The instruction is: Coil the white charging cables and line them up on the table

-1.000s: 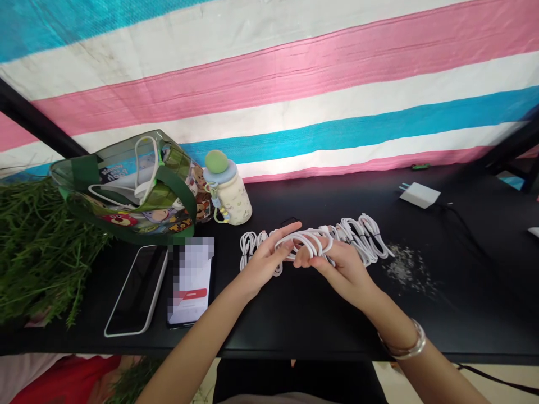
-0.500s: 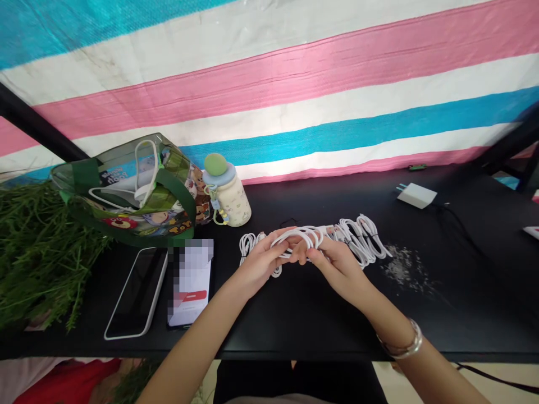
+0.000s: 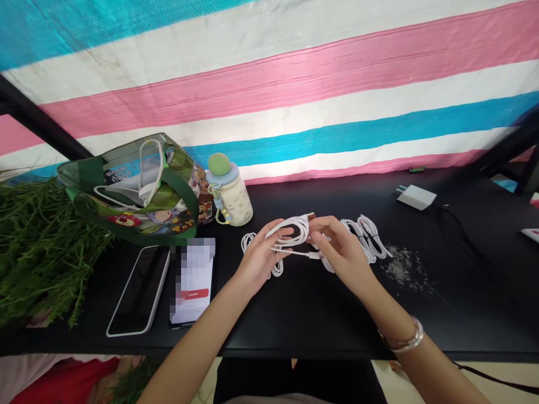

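**Over the black desk, a white USB cable held up between both hands!**
The left hand has its grip closed round the loops, the right hand pinches a strand, nearly shut; more coiled white cables lie just under the right hand, a small coil beside the left.

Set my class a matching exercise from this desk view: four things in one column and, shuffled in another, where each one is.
Things:
1. white cable
2. white plug charger
3. cream bottle with green top
4. clear tote bag with green straps

Places:
A. near the far edge, right of the hands
B. held between the left hand and right hand
C. at the far left, beside the green sprigs
D. standing just right of the tote bag

Pairs: 1-B; 2-A; 3-D; 4-C
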Action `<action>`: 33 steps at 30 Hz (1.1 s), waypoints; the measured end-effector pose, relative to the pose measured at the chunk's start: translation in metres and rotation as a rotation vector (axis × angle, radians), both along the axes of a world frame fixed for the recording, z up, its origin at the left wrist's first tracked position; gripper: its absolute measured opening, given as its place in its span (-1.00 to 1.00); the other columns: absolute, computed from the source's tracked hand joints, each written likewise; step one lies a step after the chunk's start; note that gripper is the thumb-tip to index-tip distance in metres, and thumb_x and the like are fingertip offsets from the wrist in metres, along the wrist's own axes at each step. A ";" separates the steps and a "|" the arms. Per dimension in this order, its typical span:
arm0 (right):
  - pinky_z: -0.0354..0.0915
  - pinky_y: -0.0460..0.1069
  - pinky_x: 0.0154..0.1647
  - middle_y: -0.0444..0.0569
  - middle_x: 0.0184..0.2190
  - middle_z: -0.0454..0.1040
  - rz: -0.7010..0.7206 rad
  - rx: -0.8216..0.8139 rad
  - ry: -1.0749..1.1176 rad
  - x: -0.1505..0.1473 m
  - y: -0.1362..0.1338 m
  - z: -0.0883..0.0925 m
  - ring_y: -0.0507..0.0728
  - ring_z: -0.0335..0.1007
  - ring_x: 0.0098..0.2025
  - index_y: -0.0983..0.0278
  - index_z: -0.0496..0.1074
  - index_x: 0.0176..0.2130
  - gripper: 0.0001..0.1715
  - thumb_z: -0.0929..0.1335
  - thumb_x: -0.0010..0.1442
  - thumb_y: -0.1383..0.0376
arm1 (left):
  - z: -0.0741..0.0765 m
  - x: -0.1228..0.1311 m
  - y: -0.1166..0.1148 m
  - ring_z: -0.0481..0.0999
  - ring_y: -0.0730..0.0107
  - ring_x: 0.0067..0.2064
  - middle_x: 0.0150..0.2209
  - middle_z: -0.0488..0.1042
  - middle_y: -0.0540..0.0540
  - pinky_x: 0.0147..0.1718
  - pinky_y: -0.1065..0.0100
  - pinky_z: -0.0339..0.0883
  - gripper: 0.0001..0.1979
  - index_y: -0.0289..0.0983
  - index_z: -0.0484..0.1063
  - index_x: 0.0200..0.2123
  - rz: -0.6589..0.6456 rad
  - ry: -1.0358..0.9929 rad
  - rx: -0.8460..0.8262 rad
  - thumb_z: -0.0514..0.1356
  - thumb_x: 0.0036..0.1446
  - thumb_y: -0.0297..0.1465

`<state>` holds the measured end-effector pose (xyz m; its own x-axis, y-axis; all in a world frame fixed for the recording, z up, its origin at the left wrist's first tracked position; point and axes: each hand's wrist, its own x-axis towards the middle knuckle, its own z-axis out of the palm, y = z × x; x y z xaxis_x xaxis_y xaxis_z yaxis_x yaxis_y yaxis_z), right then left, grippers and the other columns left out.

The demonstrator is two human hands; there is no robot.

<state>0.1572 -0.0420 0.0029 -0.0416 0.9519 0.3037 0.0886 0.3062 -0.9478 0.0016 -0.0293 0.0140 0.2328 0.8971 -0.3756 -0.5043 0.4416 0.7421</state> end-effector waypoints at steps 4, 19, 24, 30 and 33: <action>0.42 -0.01 -0.32 -0.05 -0.36 0.49 0.154 -0.086 -0.003 0.007 0.001 0.000 0.07 0.48 -0.35 0.21 0.32 -0.17 -0.58 0.29 0.17 -0.05 | -0.001 -0.001 0.002 0.51 0.41 -0.30 -0.35 0.54 -0.04 -0.28 0.39 0.37 -0.82 -0.26 0.46 -0.24 0.050 -0.071 -0.030 0.19 0.03 -0.53; 0.46 0.02 -0.31 -0.09 -0.44 0.44 0.309 0.025 -0.006 -0.013 -0.009 0.004 0.05 0.49 -0.39 0.21 0.29 -0.26 -0.73 0.22 0.27 0.07 | -0.001 0.002 -0.006 0.51 0.39 -0.32 -0.32 0.53 -0.05 -0.41 0.42 0.39 -0.74 -0.26 0.42 -0.12 0.056 0.031 0.087 0.17 0.07 -0.46; 0.43 -0.03 -0.47 -0.14 -0.48 0.44 0.025 0.136 -0.071 -0.011 -0.010 0.002 0.03 0.47 -0.52 0.18 0.25 -0.25 -0.80 0.28 0.24 0.11 | -0.002 0.001 -0.011 0.52 0.37 -0.26 -0.17 0.54 -0.09 -0.38 0.41 0.42 -0.64 -0.19 0.37 0.00 -0.096 0.102 0.134 0.19 0.09 -0.38; 0.39 -0.07 -0.52 -0.19 -0.49 0.46 -0.155 0.223 -0.154 -0.010 -0.011 0.001 0.02 0.46 -0.57 0.17 0.25 -0.28 -0.84 0.34 0.18 0.21 | -0.003 0.001 -0.011 0.49 0.41 -0.27 -0.13 0.53 -0.12 -0.41 0.46 0.41 -0.73 -0.24 0.39 -0.09 -0.195 0.257 0.248 0.15 0.12 -0.37; 0.35 -0.08 -0.55 -0.19 -0.50 0.44 -0.232 0.298 -0.217 -0.010 -0.008 -0.007 0.01 0.44 -0.59 0.16 0.27 -0.27 -0.86 0.35 0.18 0.21 | -0.002 0.001 -0.010 0.47 0.46 -0.35 -0.19 0.53 -0.10 -0.47 0.49 0.36 -0.76 -0.25 0.41 -0.12 -0.223 0.385 0.327 0.12 0.12 -0.38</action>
